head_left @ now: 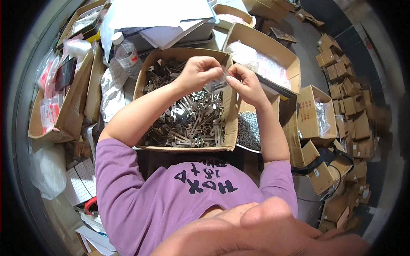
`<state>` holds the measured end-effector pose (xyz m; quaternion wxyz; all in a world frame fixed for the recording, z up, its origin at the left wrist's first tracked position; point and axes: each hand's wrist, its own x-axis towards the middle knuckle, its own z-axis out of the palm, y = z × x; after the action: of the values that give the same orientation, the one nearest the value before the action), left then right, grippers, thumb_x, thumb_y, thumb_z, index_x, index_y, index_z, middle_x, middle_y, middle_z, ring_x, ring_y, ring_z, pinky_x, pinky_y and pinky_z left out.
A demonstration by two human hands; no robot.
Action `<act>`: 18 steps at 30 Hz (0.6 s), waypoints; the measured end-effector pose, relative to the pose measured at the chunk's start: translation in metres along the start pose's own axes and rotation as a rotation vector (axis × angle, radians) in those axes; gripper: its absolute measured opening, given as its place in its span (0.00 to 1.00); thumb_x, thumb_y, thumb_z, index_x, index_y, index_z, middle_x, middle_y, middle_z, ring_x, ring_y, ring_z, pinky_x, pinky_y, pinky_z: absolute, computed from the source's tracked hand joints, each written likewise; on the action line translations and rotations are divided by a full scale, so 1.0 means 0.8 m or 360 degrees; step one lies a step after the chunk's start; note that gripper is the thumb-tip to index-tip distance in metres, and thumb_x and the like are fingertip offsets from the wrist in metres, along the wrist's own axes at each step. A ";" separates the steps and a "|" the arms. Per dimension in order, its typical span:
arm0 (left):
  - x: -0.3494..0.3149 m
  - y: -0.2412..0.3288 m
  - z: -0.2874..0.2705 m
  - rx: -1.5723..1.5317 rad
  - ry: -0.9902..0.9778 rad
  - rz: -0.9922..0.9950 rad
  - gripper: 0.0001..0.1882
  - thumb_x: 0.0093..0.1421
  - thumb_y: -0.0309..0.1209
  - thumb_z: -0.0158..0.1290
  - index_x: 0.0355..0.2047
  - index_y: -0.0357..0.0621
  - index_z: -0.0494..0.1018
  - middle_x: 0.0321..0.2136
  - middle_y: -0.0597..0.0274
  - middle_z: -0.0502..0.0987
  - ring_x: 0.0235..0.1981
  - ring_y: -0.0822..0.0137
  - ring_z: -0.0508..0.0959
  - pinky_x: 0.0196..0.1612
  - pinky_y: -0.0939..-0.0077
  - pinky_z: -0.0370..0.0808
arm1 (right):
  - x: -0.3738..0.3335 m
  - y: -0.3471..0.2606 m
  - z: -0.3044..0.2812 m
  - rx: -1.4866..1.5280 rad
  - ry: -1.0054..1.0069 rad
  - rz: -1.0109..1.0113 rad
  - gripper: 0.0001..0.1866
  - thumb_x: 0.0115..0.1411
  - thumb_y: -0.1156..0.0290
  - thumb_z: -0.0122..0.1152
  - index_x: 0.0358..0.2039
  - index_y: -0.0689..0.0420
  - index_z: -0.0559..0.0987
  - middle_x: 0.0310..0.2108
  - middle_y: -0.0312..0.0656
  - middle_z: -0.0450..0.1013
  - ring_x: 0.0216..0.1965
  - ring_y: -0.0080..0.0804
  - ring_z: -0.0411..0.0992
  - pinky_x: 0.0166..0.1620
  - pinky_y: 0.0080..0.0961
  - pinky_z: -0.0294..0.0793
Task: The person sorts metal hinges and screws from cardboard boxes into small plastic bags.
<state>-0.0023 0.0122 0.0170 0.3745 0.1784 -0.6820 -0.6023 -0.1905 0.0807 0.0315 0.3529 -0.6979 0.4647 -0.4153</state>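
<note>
Over the far right part of an open cardboard box (232, 123), my two hands are close together. A small clear plastic bag (218, 84) hangs between them, with what looks like metal pieces inside. My left hand (200, 73) is closed with its fingertips pinching the bag's upper edge. On the other side, my right hand (247, 85) pinches the same edge between thumb and fingers. Below them lies a heap of flat metal brackets (188, 115), dark and shiny, filling the box. Small silver screws (248, 130) fill a container to its right, partly under my right forearm.
Beyond the box are stacked papers (162, 17) and a plastic bottle (125, 55). A carton of clear bags (260, 59) stands at the far right. At left, another carton (70, 115) holds bags and a dark phone (65, 73). Small cartons (341, 81) pile up along the right.
</note>
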 end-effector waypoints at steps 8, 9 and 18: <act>-0.001 0.000 -0.004 -0.0168 0.0084 -0.0073 0.08 0.60 0.28 0.52 0.36 0.36 0.74 0.28 0.65 0.76 0.32 0.78 0.74 0.40 0.82 0.71 | -0.019 -0.015 -0.042 -0.0161 0.0286 -0.0038 0.11 0.56 0.66 0.59 0.25 0.62 0.73 0.22 0.32 0.67 0.25 0.19 0.63 0.29 0.18 0.63; -0.001 0.000 -0.003 -0.0157 0.0111 -0.0092 0.09 0.60 0.29 0.52 0.38 0.37 0.73 0.29 0.65 0.76 0.33 0.78 0.74 0.41 0.82 0.71 | -0.028 -0.025 -0.060 -0.0162 0.0390 0.0025 0.11 0.56 0.66 0.59 0.25 0.61 0.73 0.23 0.31 0.67 0.25 0.18 0.62 0.28 0.17 0.62; 0.004 -0.005 -0.002 -0.0144 -0.0202 -0.0157 0.15 0.60 0.29 0.52 0.47 0.38 0.67 0.36 0.66 0.73 0.37 0.78 0.72 0.43 0.82 0.71 | -0.130 -0.005 -0.248 -0.1227 0.1785 0.0199 0.12 0.55 0.66 0.63 0.25 0.62 0.76 0.18 0.34 0.71 0.19 0.19 0.64 0.25 0.19 0.65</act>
<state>-0.0042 0.0086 0.0139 0.3080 0.1561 -0.6669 -0.6603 -0.3921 0.1589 0.0893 -0.1916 -0.4249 0.7314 -0.4978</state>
